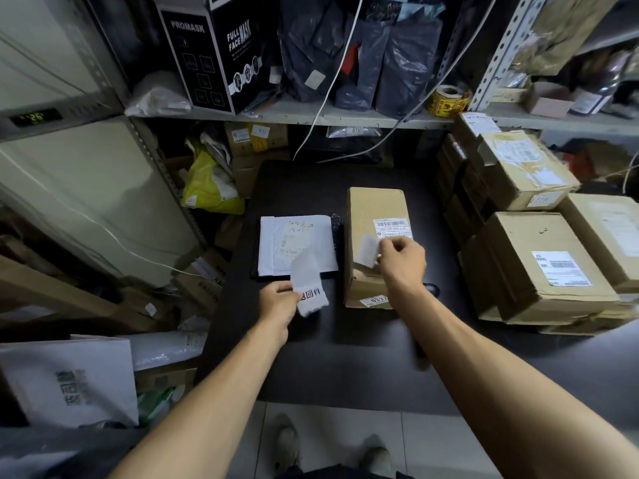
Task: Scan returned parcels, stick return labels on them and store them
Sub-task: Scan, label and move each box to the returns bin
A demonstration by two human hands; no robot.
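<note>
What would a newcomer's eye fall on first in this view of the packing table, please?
First, the two hands over the dark table: the right hand pinches a small white label against the brown cardboard box, while the left hand holds a printed label strip. Just left of the box lies a flat white parcel; more cardboard boxes are stacked at the right.
</note>
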